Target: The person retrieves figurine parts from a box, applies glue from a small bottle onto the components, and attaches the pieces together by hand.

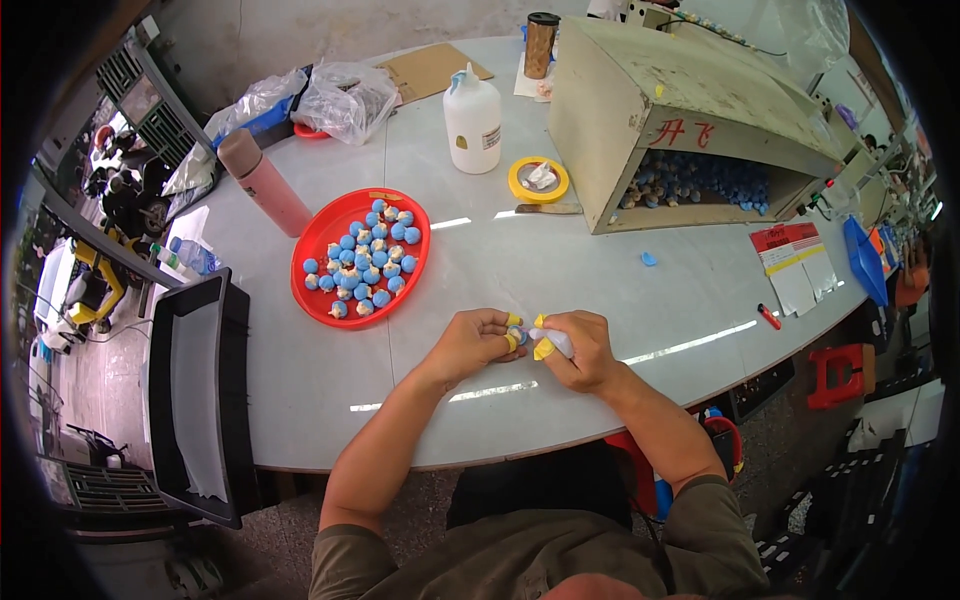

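My left hand [470, 343] pinches a small blue piece [518, 334] between thumb and fingertips over the near middle of the table. My right hand [588, 350] is closed on a small whitish squeeze bottle [556, 342], its tip pointing left at the blue piece. Whether the tip touches the piece I cannot tell. Yellow covers wrap the thumb and a fingertip on each hand. To the left of my hands lies a red round tray [421, 250] with many small blue balls [362, 262] that have cream-coloured parts.
Around the table [330, 420] stand a pink bottle [268, 187], a white squeeze bottle [473, 125], a yellow tape roll [517, 182] and a beige metal box [690, 90] holding blue pieces. A black bin [239, 380] stands left; a red marker [768, 317] lies right.
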`<state>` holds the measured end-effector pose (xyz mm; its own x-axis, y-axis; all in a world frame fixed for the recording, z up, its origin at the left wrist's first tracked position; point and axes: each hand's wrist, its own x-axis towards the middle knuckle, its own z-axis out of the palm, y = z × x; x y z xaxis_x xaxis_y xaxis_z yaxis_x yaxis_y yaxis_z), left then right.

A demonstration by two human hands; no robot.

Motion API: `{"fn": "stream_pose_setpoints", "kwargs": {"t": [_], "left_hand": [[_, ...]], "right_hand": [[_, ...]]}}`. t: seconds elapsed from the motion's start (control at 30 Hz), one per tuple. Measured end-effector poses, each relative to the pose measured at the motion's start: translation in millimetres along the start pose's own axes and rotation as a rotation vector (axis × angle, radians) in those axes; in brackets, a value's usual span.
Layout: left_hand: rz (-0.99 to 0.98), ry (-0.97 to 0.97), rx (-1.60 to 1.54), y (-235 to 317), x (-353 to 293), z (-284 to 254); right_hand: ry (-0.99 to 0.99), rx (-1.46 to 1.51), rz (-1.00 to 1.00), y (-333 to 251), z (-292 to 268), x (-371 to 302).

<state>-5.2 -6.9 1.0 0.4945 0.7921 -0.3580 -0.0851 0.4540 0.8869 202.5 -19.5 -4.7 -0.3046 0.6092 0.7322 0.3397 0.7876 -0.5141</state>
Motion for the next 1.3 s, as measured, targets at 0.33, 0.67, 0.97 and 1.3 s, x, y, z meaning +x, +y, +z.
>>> {"fn": "stream_pose_setpoints", "kwargs": {"t": [0.33, 0.67, 0.97, 1.3], "left_hand": [[0.033, 0.048, -0.058, -3, 3, -2], [0.023, 0.074, -0.081, -3, 3, -1], [0.021, 0.027, -0.01, -6, 3, -2], [0.01, 0.048, -0.018, -3, 3, -1]], "right_hand": [[-0.043, -0.157, -0.108, -7, -2, 0], [-0.069, -0.188, -0.143, -7, -1, -2], [-0.043, -0.147, -0.096, -7, -2, 1], [-0.061, -0.15, -0.073, -7, -5, 1]]}}
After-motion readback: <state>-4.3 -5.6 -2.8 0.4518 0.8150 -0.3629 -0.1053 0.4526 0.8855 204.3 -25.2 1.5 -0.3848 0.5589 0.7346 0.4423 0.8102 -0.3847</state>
